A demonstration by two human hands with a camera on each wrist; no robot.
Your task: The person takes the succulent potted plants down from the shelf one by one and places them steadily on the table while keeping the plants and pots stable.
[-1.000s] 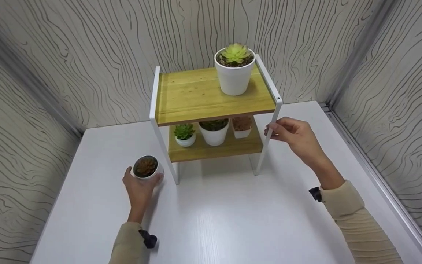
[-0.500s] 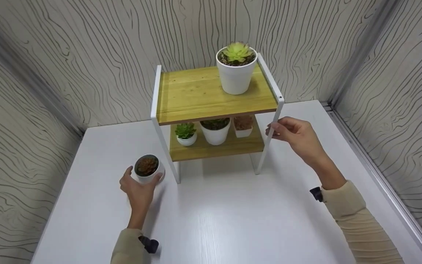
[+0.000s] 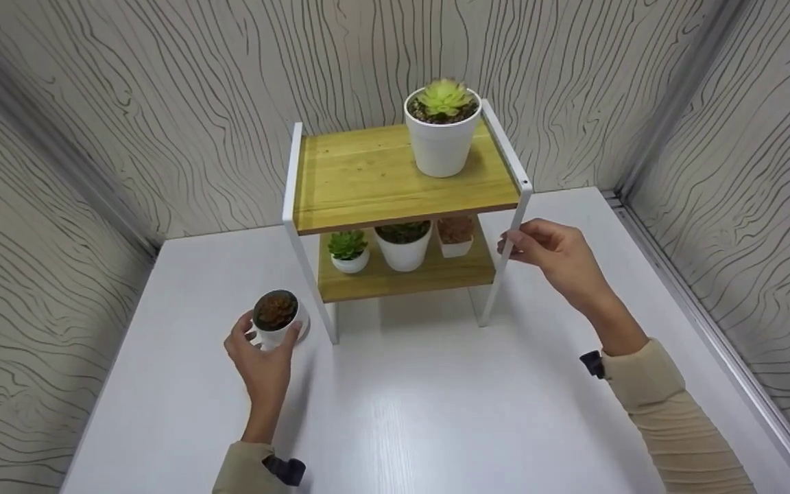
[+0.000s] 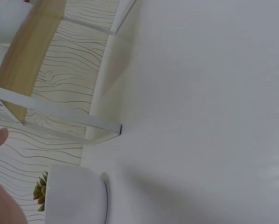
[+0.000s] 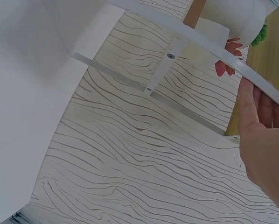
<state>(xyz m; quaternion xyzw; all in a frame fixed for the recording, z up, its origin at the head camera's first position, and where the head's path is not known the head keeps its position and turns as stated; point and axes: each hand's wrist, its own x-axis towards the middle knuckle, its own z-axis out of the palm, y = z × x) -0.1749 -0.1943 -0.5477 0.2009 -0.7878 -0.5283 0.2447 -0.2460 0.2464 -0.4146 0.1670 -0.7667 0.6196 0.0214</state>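
A: Left hand (image 3: 262,360): where, and how did it stand?

B: Thumb and fingers were apart, one to each side of a round white pot with a reddish-brown succulent (image 3: 277,314); the left wrist view showed a gap between thumb and pot; whether the fingertips touched the far side could not be told.

A: Position of that pot?

B: Upright on a smooth white tabletop (image 3: 395,412), just beside the slim white front left leg (image 3: 314,288) of a two-tier shelf with yellow-brown wooden boards (image 3: 361,178).

A: Right hand (image 3: 563,264)?

B: Thumb and fingers were together, clamped on the slim white front right leg (image 3: 495,285), between the levels of the boards; the right wrist view showed fingertips against that white bar.

A: Shelf contents?

B: Upper board, near the right edge: a tall white pot with a lime-green succulent (image 3: 443,140); lower board, left to right: a small rounded white pot with a bright green succulent (image 3: 348,255), a larger white pot with a dark green plant (image 3: 404,250), a squarish white pot with a red-leaved plant (image 3: 455,240).

A: Surroundings?

B: Beige sleeves (image 3: 669,412) covered both forearms; pale panels with dark grain lines (image 3: 367,55) rose behind.
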